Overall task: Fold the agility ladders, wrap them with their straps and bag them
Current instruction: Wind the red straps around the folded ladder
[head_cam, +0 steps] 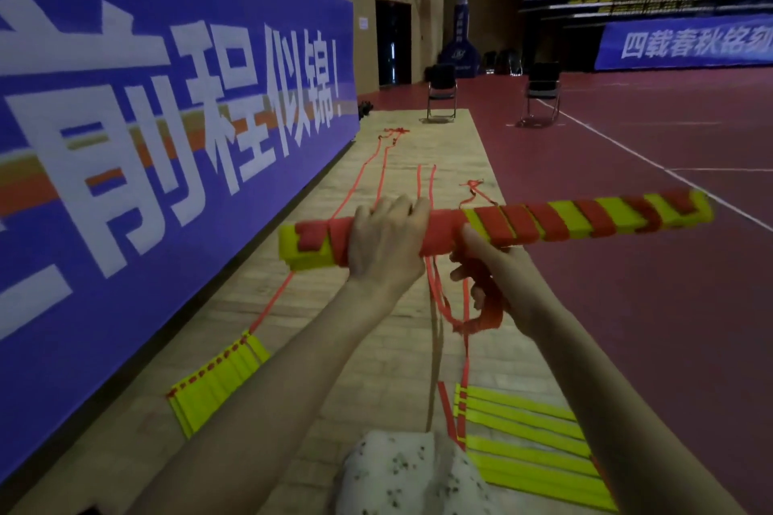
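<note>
**Operator:** Status of the work, read left to right?

**Inspector:** Below and left of the left hand (387, 240), one folded ladder stack (219, 378) lies on the floor (334, 368), rungs gathered, strap trailing away unwrapped. The left hand curls over the top of the held bundle (493, 228), gripping it near mid-length. The bundle sits level in the air between both hands; red strap (487, 307) already covers most of its length, with yellow rungs showing between turns and at both ends. The right hand (481, 284), just under the bundle, is closed around a bunched length of that strap. Below the right hand, a second folded stack (531, 447) lies on the floor, also unwrapped.

**Operator:** Count?

**Inspector:** Three ladders: one in hand, two on the floor. Several loose red strap lines run along the floor beyond the hands. Two chairs (442, 90) stand far beyond. No bag is visible.

**Operator:** Progress?

**Inspector:** Judged as roughly one third. Folding appears complete for all three. Wrapping is under way on the first; two wraps and all bagging remain.
</note>
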Action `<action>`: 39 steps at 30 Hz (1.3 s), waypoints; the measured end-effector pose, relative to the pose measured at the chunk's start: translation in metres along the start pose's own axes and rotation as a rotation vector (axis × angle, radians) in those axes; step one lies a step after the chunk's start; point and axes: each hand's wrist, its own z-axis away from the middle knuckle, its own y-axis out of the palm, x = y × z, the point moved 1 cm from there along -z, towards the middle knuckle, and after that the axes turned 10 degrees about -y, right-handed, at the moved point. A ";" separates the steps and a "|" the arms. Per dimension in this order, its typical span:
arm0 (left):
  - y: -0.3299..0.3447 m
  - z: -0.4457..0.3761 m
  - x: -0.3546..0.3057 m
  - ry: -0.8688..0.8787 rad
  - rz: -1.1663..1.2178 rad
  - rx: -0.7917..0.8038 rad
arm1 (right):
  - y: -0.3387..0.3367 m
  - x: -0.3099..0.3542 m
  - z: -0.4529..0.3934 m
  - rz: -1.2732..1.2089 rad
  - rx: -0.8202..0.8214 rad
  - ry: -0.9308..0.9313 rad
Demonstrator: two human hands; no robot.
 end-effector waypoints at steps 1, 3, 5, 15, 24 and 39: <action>0.001 0.006 -0.003 0.072 -0.035 -0.113 | 0.002 -0.007 0.005 -0.072 -0.051 0.054; 0.002 0.017 -0.009 0.176 -0.058 -0.284 | 0.005 -0.018 0.014 -0.205 -0.143 0.148; 0.004 0.024 -0.012 0.191 -0.038 -0.325 | 0.010 -0.027 0.021 -0.330 -0.199 0.158; -0.007 0.017 0.002 -0.055 0.588 0.713 | -0.004 -0.010 0.028 0.018 -0.038 -0.164; -0.013 0.015 0.022 -0.163 0.558 0.480 | -0.025 -0.014 0.026 0.236 0.105 -0.223; -0.017 0.010 0.029 -0.223 0.628 0.535 | -0.013 -0.032 0.026 0.482 -0.059 -0.695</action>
